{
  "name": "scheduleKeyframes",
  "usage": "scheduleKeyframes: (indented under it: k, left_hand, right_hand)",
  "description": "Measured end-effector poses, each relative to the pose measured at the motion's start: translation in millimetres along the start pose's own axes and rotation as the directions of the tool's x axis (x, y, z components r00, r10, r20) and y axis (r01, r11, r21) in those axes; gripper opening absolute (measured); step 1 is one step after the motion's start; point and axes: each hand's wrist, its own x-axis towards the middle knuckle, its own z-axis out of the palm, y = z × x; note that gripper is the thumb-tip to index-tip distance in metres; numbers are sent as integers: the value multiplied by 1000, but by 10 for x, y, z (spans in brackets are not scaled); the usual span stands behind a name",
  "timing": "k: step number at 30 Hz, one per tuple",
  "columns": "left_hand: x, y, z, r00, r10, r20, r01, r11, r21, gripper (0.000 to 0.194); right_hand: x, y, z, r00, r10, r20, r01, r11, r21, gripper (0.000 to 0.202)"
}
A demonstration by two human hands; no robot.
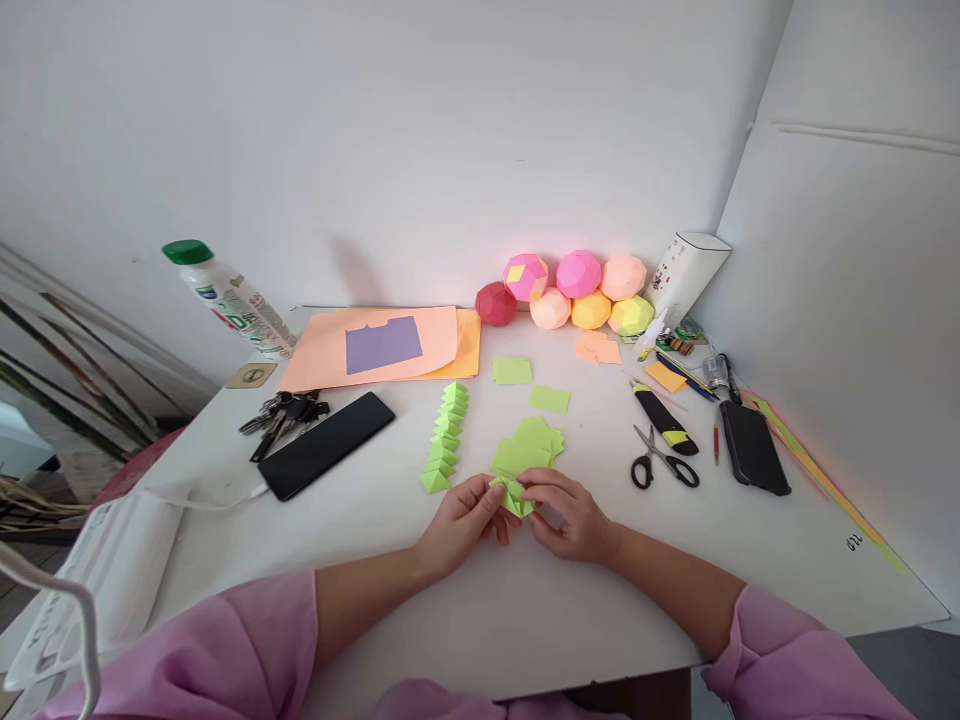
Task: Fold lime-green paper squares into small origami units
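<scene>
Between my two hands is a folded piece of light green paper [513, 497]. My left hand [466, 515] pinches its left side, thumb on top. On its right side, the fingers of my right hand [570, 512] are closed at the edge. Just beyond my hands lies a loose pile of green paper pieces [531, 446]. A row of folded green paper units [444, 440] runs away from me, left of that pile. Farther back are two flat stacks of green paper, one the left stack [511, 371], the other the right stack [550, 399].
Several faceted paper balls [578, 273] are stacked by the wall. Scissors [660, 460], a utility knife [664, 417] and a phone [754, 447] lie to the right. At left are a black power bank [327, 445], keys [289, 415], orange sheets [315, 350] and a bottle [236, 305].
</scene>
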Motion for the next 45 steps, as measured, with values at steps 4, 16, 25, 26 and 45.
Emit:
scheduleKeyframes:
  k: [4,16,25,26,45]
  left_hand:
    - [-2,-15,-10,1000,19,10,-18,1000,-20,34]
    - [6,-26,-6,1000,17,-1,-17,999,-36,37]
    - [-2,-26,-18,1000,8,14,-8,1000,-22,36]
    - [-2,-28,-19,1000,7,12,-7,1000,-20,37]
    - [-6,-33,-5,1000,8,7,-8,1000,5,33]
  right_hand:
    - [10,-17,-22,999,-7,48,7,1000,3,33]
    - [-14,21,-9,998,22,50,-23,1000,16,24]
    - [-11,21,-15,997,55,55,-58,997,59,16]
    - [-9,24,-13,997,56,48,-59,996,60,15]
    - [-17,31,-1,998,56,40,-58,998,40,4]
